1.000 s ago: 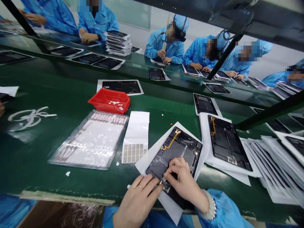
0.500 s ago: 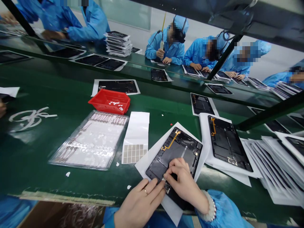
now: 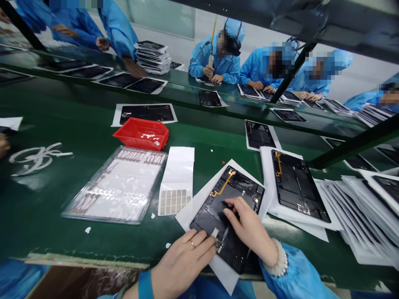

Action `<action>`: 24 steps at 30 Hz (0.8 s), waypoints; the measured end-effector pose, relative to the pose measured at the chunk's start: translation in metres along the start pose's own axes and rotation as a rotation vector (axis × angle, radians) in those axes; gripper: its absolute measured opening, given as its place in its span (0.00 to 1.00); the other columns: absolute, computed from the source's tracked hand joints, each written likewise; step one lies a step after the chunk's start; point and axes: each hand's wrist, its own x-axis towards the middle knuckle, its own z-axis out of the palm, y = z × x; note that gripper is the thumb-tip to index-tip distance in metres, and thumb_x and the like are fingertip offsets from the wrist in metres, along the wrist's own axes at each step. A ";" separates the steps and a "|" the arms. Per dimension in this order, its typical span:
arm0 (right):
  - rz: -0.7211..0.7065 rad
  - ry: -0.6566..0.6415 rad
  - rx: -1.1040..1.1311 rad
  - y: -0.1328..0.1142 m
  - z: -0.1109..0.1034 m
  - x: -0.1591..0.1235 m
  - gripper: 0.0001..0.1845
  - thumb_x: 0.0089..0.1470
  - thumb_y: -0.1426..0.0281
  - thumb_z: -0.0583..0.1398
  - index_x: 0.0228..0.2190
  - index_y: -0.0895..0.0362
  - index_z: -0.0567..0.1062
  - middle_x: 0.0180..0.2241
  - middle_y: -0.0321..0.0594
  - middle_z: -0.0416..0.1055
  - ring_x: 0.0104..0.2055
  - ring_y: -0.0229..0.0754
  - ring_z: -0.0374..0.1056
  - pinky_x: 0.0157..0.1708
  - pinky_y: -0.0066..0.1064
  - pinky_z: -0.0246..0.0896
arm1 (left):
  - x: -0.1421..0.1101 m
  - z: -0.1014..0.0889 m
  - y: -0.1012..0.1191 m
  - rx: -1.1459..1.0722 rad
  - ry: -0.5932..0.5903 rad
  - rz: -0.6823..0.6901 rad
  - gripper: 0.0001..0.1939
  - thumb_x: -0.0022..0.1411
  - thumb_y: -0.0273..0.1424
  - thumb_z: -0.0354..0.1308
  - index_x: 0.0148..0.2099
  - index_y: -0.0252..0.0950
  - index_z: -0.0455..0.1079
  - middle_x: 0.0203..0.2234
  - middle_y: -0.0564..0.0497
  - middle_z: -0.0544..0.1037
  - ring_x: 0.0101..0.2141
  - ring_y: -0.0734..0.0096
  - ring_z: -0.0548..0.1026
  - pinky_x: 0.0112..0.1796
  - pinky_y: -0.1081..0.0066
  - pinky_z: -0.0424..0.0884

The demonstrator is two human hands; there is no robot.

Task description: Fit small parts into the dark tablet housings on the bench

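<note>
I am watching the right hand (image 3: 249,230) lifting away from the small pale patch (image 3: 215,232), fingers loosely curled, while the left hand (image 3: 182,263) is lying spread on the black tablet housing (image 3: 208,220), on its white sheet (image 3: 190,220).

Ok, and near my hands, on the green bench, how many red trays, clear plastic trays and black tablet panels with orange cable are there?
Red plastic tray: 1
Clear plastic tray: 1
Black tablet panels with orange cable: 2
Total: 4
</note>
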 end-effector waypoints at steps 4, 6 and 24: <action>-0.059 -0.013 -0.017 0.008 0.003 0.002 0.13 0.62 0.63 0.49 0.40 0.55 0.68 0.39 0.36 0.63 0.43 0.36 0.58 0.45 0.34 0.55 | 0.000 -0.002 -0.002 -0.019 -0.013 0.004 0.14 0.56 0.35 0.51 0.45 0.50 0.70 0.48 0.65 0.67 0.48 0.81 0.58 0.54 0.71 0.46; -0.085 0.007 -0.050 0.008 0.006 0.001 0.12 0.62 0.63 0.49 0.39 0.55 0.69 0.38 0.37 0.63 0.42 0.38 0.58 0.43 0.35 0.54 | 0.004 -0.003 -0.002 -0.023 -0.015 0.003 0.14 0.56 0.34 0.52 0.44 0.51 0.70 0.47 0.65 0.67 0.48 0.80 0.58 0.54 0.72 0.46; -0.101 0.017 -0.129 0.010 0.012 0.001 0.09 0.61 0.66 0.51 0.37 0.55 0.69 0.36 0.36 0.64 0.39 0.41 0.56 0.39 0.35 0.50 | 0.018 -0.004 0.004 0.015 -0.067 -0.124 0.14 0.54 0.29 0.54 0.44 0.40 0.69 0.44 0.60 0.68 0.48 0.78 0.57 0.53 0.72 0.45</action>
